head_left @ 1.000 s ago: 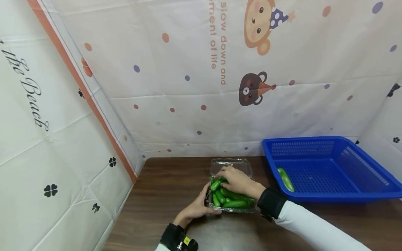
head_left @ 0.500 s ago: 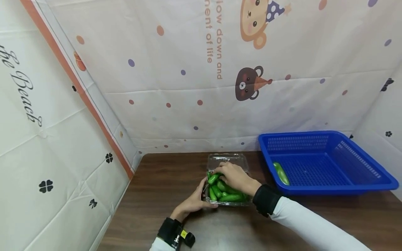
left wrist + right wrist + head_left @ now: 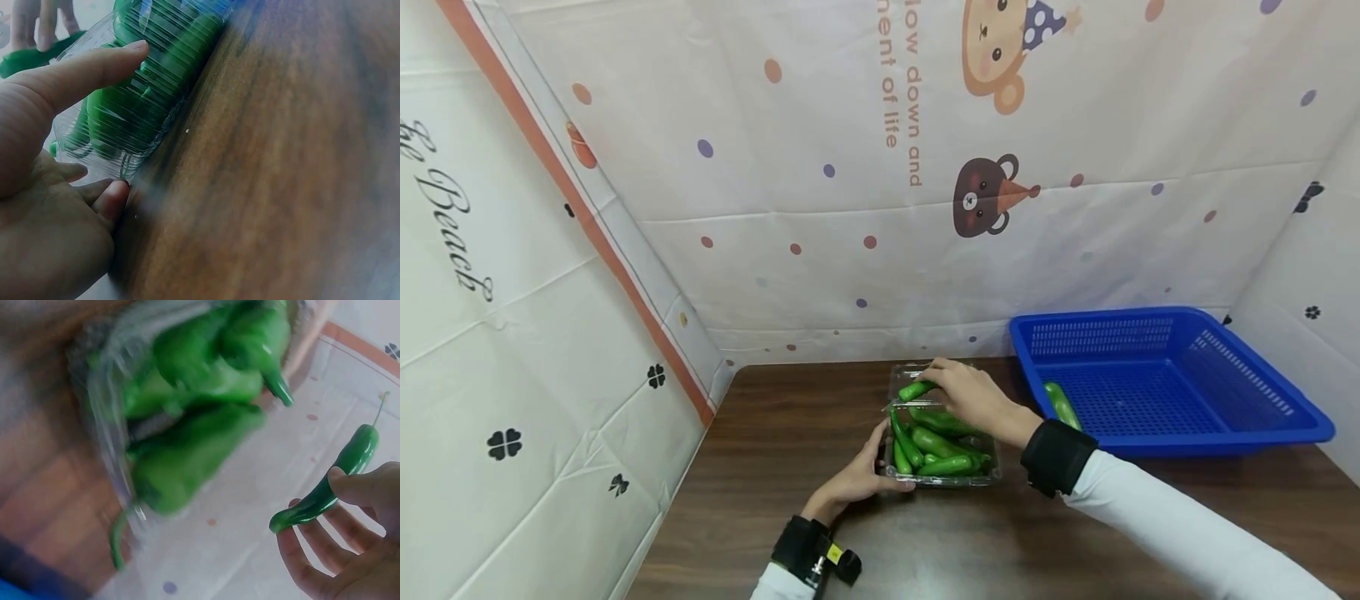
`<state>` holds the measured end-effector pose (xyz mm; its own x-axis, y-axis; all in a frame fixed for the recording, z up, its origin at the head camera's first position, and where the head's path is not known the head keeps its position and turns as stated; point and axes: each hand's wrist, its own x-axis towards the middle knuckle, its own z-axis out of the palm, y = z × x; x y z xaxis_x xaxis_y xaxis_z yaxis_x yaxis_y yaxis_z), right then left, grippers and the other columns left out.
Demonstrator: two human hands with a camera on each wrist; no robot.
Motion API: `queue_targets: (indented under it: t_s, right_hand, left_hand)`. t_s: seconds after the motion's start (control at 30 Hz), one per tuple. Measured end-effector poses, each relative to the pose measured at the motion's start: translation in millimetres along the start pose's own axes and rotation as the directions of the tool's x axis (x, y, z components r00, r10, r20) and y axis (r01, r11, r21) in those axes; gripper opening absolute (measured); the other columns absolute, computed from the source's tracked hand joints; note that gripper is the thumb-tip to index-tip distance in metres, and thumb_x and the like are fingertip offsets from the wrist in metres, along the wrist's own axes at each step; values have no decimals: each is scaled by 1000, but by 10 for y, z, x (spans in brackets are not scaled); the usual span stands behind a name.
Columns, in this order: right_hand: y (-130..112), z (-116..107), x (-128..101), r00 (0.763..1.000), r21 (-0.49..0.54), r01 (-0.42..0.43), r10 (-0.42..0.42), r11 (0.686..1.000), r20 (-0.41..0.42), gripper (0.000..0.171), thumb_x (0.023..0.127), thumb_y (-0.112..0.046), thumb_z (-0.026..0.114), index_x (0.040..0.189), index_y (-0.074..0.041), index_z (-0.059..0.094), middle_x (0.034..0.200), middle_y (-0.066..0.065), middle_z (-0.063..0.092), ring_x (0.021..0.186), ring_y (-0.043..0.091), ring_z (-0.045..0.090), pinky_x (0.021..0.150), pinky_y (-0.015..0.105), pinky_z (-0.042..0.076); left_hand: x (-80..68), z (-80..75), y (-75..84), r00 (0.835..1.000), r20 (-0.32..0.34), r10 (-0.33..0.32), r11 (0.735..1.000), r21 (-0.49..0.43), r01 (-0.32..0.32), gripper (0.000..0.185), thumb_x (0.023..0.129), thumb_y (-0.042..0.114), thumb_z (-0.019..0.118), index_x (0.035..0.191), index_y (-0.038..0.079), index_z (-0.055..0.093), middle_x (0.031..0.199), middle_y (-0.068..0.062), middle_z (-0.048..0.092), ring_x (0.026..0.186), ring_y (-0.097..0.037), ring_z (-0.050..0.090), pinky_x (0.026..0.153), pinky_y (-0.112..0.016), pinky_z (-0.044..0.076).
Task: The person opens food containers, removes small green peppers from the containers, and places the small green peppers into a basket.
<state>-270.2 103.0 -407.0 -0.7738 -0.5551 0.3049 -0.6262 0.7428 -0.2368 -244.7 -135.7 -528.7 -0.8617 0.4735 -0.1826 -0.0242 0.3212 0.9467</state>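
Between thumb and fingers my right hand [image 3: 973, 396] pinches a green chili pepper [image 3: 331, 484] with a thin stem. It holds the pepper above the back of a clear plastic box [image 3: 943, 481], overlapping the raised lid in the head view. Several more green peppers [image 3: 943, 446] lie in the box, one with its stem hanging over the edge in the right wrist view. My left hand [image 3: 853, 479] holds the box at its front left corner. Its thumb [image 3: 94, 69] lies along the front wall and its fingers are around the left side.
A blue plastic basket [image 3: 1172, 440] stands at the right, with one green pepper [image 3: 1060, 406] at its left inside. The brown wood-grain table [image 3: 760, 442] is bounded at the back by a printed white cloth [image 3: 820, 283], with another at the left.
My right hand has lifted a pepper from the pile up and toward the back of the box. My left hand keeps its hold on the corner. The head view has shifted slightly.
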Motion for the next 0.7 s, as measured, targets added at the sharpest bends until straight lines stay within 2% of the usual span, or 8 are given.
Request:
queue_targets:
  t_s: [0.07,0.17,0.3,0.43,0.6,0.7]
  right_hand:
    - [10,-108,21,1000,-1,-3,3,1000,-9,30,94,2,69,122,-10,71,120,11,69,92,24,71,59,25,51]
    - [39,-287,71,1000,-2,1,-1,1000,-29,32,96,-1,68,127,-9,69,124,13,69,93,25,72,59,25,52]
    - [123,-546,134,995,-12,10,-11,1000,-95,32,97,-3,67,129,-6,67,121,15,71,96,29,72,72,37,60]
    - [244,-826,154,985,7,9,-8,1000,-173,36,98,1,64,133,-4,63,121,20,71,101,35,72,81,48,60]
    - [386,-1175,105,976,-2,-53,52,999,-213,39,99,2,61,137,-6,59,125,25,69,97,37,72,71,46,57]
    - [469,-1348,52,972,-10,-99,94,995,-217,38,100,2,59,138,-4,58,125,27,67,98,39,70,72,48,56]
  left_hand:
    - [6,-2,-5,1000,4,0,1000,1,0,114,86,25,85,166,29,4,163,-17,29,132,-34,47,105,-52,43]
    - [12,-6,-10,1000,-1,5,1000,3,-5,114,85,24,85,166,27,4,162,-18,29,132,-34,47,106,-54,42]
    - [19,-3,-20,1000,-9,7,1000,8,-6,115,85,23,86,166,25,5,162,-18,29,132,-35,47,107,-53,41]
    - [21,0,-22,1000,-9,8,1000,9,-7,115,84,23,86,166,25,5,162,-18,29,132,-34,47,107,-51,42]
    - [15,6,-21,1000,-8,19,1000,-4,-19,114,84,22,86,166,27,6,161,-16,32,126,-31,51,101,-43,44]
    - [16,11,-29,1000,-11,21,1000,-4,-22,115,84,22,87,166,27,6,160,-16,32,124,-29,52,99,-41,44]
